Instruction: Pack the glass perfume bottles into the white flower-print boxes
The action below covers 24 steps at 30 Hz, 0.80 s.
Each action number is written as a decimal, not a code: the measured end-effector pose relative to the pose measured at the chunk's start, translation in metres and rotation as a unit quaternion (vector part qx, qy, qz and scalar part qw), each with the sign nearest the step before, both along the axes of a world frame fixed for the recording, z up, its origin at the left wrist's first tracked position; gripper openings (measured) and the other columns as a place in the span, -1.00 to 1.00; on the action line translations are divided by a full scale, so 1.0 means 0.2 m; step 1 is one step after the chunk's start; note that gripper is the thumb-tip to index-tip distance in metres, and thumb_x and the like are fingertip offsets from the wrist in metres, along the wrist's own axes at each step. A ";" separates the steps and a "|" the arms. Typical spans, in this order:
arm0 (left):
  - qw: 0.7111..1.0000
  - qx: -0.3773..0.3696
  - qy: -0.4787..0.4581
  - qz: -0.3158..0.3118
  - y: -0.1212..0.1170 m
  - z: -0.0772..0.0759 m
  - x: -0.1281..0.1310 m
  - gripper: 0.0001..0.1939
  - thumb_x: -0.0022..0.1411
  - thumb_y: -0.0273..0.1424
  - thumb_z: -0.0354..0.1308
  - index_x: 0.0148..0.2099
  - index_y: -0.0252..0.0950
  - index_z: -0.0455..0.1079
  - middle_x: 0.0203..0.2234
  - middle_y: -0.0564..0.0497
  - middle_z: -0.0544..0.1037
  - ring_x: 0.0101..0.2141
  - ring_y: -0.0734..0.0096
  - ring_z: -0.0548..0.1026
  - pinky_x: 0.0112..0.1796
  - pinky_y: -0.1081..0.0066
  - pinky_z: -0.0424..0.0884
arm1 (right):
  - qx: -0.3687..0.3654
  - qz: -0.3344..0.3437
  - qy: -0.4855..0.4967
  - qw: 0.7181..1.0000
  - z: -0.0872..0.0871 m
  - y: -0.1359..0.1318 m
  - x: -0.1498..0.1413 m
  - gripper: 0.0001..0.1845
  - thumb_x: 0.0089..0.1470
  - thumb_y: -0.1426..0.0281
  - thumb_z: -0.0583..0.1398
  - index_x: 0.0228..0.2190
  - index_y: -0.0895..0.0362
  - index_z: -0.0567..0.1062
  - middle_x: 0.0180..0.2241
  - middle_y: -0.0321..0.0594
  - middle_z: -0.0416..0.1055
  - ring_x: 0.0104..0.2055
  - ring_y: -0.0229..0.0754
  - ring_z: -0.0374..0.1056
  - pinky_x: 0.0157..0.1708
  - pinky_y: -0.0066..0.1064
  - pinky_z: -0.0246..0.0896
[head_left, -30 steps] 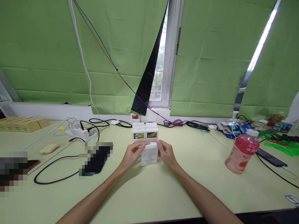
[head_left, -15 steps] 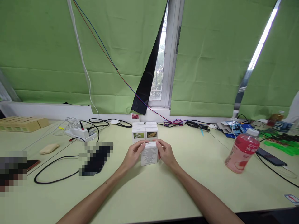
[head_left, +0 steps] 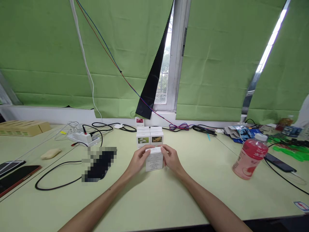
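Observation:
A small white box (head_left: 154, 161) with printed text stands on the pale green table (head_left: 154, 199) in the middle. My left hand (head_left: 138, 160) grips its left side and my right hand (head_left: 171, 158) grips its right side, fingers curled over the top edge. Just behind it stands a group of similar white boxes (head_left: 149, 137) with flower pictures on their fronts, and one more small box (head_left: 139, 121) stands by the window sill.
A pink drink bottle (head_left: 251, 157) stands at the right. A power strip (head_left: 83, 138) with cables, a blurred dark object (head_left: 98, 164) and phones (head_left: 14, 175) lie at the left. Cardboard boxes (head_left: 23, 128) sit far left. Cables and clutter line the back right.
Both hands have shifted slightly on the white box, drawing it a touch nearer the group of boxes behind. Little else has moved.

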<state>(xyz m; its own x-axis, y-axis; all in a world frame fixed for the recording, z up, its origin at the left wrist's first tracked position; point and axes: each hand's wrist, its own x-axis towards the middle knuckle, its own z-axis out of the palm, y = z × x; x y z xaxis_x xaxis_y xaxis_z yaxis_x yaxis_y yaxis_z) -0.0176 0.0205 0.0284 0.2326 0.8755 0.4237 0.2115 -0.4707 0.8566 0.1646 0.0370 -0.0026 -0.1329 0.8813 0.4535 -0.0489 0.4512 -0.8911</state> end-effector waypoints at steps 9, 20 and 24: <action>1.000 0.016 0.024 0.002 -0.02 0.00 0.01 -0.59 0.36 -0.15 -0.01 0.04 -0.25 0.51 0.01 -0.09 0.55 -0.03 0.16 0.49 -0.10 0.34 0.40 | -0.021 0.021 -0.008 1.000 0.03 0.00 0.01 -0.58 0.19 0.08 0.12 -0.21 0.16 0.53 -0.55 -0.35 0.36 -0.77 -0.38 0.11 -0.82 -0.49 -0.03; 0.997 0.058 0.053 -0.022 -0.02 -0.02 0.00 -0.58 0.42 -0.19 -0.09 0.11 -0.22 0.48 0.06 -0.13 0.52 0.02 0.20 0.47 0.04 0.29 0.34 | -0.037 0.024 -0.004 0.999 0.03 0.00 0.00 -0.60 0.17 0.07 0.10 -0.26 0.15 0.48 -0.60 -0.40 0.29 -0.79 -0.38 0.08 -0.83 -0.50 -0.10; 0.992 0.094 0.086 -0.016 -0.01 -0.04 0.00 -0.61 0.35 -0.17 0.06 0.11 -0.20 0.47 0.00 -0.11 0.55 -0.01 0.19 0.48 0.01 0.27 0.39 | -0.035 0.013 -0.007 0.999 0.03 0.00 0.00 -0.61 0.17 0.07 0.09 -0.24 0.14 0.47 -0.61 -0.40 0.29 -0.74 -0.33 0.13 -0.81 -0.50 -0.08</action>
<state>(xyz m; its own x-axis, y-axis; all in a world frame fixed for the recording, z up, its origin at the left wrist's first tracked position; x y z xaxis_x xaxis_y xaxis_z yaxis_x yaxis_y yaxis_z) -0.0176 0.0181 0.0210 0.3412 0.7764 0.5300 0.3299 -0.6268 0.7059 0.1639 0.0361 0.0032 -0.1620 0.9072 0.3883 -0.0481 0.3858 -0.9213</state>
